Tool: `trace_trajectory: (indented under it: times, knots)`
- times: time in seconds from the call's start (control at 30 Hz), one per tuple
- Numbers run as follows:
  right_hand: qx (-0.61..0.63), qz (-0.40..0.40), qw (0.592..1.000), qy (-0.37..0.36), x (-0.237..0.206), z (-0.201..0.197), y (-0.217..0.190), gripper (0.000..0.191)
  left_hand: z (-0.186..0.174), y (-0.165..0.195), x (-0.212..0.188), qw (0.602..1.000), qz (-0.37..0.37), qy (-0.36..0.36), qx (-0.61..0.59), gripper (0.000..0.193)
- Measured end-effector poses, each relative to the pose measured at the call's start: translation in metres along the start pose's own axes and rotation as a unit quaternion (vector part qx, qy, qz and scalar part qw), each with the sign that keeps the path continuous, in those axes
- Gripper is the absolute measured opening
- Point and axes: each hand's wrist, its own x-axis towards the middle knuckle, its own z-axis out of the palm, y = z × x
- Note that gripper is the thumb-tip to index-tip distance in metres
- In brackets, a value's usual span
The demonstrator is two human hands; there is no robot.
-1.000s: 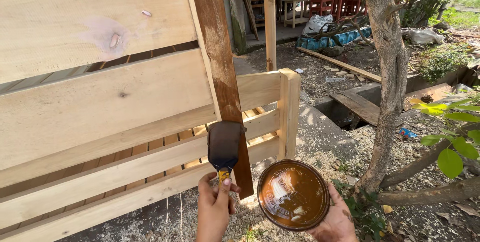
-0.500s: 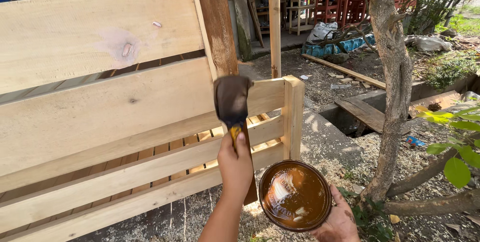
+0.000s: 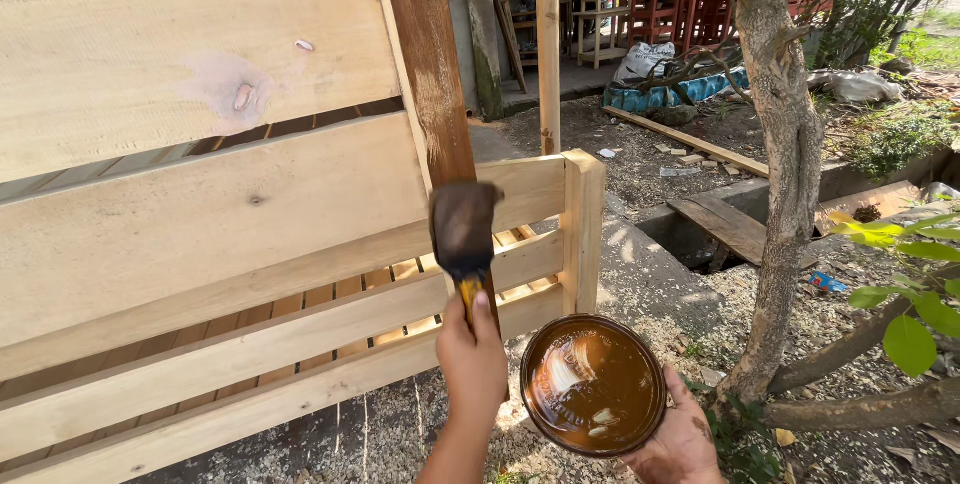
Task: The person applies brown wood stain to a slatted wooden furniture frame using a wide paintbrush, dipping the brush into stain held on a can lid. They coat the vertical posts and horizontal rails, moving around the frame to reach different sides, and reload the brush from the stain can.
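My left hand (image 3: 472, 359) is shut on the yellow handle of a wide paintbrush (image 3: 464, 229). Its dark, wet bristles lie against the brown-stained upright post (image 3: 430, 74) of a bare wooden frame (image 3: 200, 234). To its right, my right hand (image 3: 682, 439) holds from below a round shallow bowl (image 3: 592, 384) of glossy brown stain. The post is stained brown. The horizontal planks and the short end post (image 3: 583, 229) are pale raw wood.
A thin tree trunk (image 3: 785, 174) stands close on the right, with green leaves (image 3: 910, 334) beside it. Sawdust and gravel cover the ground. A ditch crossed by a plank (image 3: 725, 224) lies behind. Red chairs (image 3: 690, 9) and sacks are far back.
The brush climbed the stained post from near its foot, then came a little way back down. The bowl stayed low on the right.
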Motion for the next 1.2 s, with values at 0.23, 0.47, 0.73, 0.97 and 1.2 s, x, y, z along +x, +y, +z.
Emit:
trace_trajectory:
  times: [0.23,0.47,0.73,0.97,1.2]
  knots:
    - [0.006,0.017,0.999,0.027,-0.008,0.018,0.003,0.055,0.006,0.035,0.045,0.994,0.049,-0.003,-0.097,0.028]
    - [0.074,-0.007,0.995,-0.064,-0.008,0.019,0.000,0.050,-0.005,0.006,-0.006,0.988,-0.088,-0.017,-0.125,0.030]
    - [0.039,0.015,0.998,-0.039,-0.016,0.054,-0.002,0.063,0.006,0.077,0.056,0.990,-0.015,-0.003,-0.137,0.031]
    - [-0.002,-0.007,0.998,-0.065,-0.018,0.060,0.001,0.060,0.005,0.038,0.013,0.989,-0.038,0.003,-0.140,0.028]
    - [0.016,0.011,1.000,-0.014,-0.024,0.067,0.008,0.061,0.014,0.088,0.057,0.988,-0.051,0.003,-0.143,0.029]
